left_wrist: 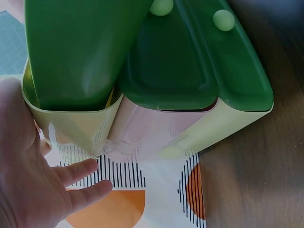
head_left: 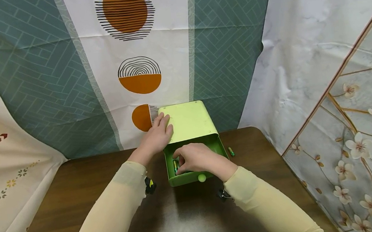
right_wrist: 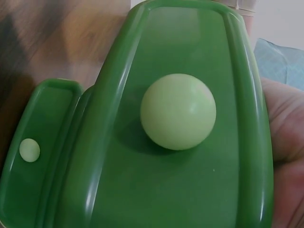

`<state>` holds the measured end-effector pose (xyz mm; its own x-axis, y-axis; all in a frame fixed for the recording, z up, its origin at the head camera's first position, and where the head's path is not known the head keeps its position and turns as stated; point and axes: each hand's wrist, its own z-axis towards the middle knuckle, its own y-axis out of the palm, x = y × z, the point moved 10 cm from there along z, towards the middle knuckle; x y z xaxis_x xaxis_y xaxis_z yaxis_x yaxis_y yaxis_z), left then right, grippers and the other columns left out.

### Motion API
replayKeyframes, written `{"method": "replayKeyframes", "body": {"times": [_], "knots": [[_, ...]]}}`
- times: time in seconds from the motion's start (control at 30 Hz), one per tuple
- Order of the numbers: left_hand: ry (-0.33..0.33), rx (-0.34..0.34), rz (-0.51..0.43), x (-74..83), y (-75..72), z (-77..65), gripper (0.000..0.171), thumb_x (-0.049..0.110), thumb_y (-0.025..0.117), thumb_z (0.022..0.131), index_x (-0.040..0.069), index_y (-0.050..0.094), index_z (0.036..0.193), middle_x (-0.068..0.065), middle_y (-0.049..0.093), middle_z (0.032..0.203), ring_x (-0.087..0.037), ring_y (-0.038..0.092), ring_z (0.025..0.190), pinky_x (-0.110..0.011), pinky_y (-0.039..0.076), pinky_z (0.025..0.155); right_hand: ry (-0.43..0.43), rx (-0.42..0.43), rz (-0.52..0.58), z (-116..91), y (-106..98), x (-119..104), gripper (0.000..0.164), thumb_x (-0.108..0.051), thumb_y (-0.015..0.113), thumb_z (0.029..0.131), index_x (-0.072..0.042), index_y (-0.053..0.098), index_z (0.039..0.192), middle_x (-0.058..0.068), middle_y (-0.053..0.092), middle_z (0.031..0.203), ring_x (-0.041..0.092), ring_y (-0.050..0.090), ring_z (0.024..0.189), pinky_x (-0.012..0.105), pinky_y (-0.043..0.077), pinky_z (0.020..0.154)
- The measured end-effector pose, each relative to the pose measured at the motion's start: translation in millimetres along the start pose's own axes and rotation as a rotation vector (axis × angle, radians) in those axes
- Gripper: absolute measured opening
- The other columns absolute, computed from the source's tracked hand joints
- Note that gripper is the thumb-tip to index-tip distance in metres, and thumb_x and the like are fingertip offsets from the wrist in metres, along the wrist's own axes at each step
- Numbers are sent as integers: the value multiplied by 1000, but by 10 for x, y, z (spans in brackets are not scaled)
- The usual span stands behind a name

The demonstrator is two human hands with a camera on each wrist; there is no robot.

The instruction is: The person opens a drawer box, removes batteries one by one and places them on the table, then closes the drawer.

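Note:
A small drawer unit (head_left: 190, 121) with a pale yellow-green top stands against the back wall, its green top drawer (head_left: 213, 143) pulled out. My left hand (head_left: 155, 135) rests on the unit's left top edge, fingers extended; in the left wrist view, the left hand (left_wrist: 33, 166) lies along its side. Inside the open drawer, my right hand (head_left: 196, 158) has thumb and forefinger at the two ends of a green and gold battery (head_left: 175, 166), seemingly pinching it near the left wall. The right wrist view shows the drawer front with its round knob (right_wrist: 178, 112), hiding the fingertips.
Another green and gold battery (head_left: 231, 151) lies on the wooden table (head_left: 88, 189) right of the unit. Lower drawers (left_wrist: 244, 61) are closed beneath the open one. Patterned cloth (head_left: 234, 62) hangs behind, and a flowered cloth (head_left: 354, 152) borders the right side.

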<state>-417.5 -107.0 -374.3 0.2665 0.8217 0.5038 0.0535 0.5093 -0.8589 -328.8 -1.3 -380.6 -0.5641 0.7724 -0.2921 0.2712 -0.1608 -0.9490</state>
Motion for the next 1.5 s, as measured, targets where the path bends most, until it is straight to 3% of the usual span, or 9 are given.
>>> {"method": "replayKeyframes", "body": {"times": [0.27,0.73,0.97,1.23,1.5], "knots": [[1,2,1,3,2,3,66,47,27,119,19,21,179,-7,5,185,-43,37,160,-65,38,122,7,-15,-29,46,30,-7,55,-41,93,91,-15,77,136,-14,70,85,4,66,81,32,57,82],[9,4,-7,3,-1,-5,66,47,28,120,18,21,179,-6,5,185,-40,32,163,-64,34,125,16,-9,-121,100,53,-57,49,-44,94,90,-18,77,128,-13,64,76,6,62,71,34,55,71],[13,3,-1,-10,15,11,66,46,26,120,17,20,179,-7,4,186,-41,31,163,-64,34,125,34,0,-149,126,65,-54,54,-45,95,89,-19,75,132,-13,63,75,6,62,71,34,55,73],[10,11,-8,3,-1,0,66,47,27,119,18,21,179,-6,5,185,-41,32,162,-64,35,125,29,3,-143,131,83,-31,56,-50,94,89,-19,75,132,-13,63,76,7,61,71,35,55,72],[9,9,-6,16,-8,2,66,46,27,119,17,21,179,-7,5,185,-41,30,164,-64,33,125,49,-3,-128,110,66,-41,47,-45,93,91,-17,76,125,-13,63,75,7,62,71,33,54,72]]}}
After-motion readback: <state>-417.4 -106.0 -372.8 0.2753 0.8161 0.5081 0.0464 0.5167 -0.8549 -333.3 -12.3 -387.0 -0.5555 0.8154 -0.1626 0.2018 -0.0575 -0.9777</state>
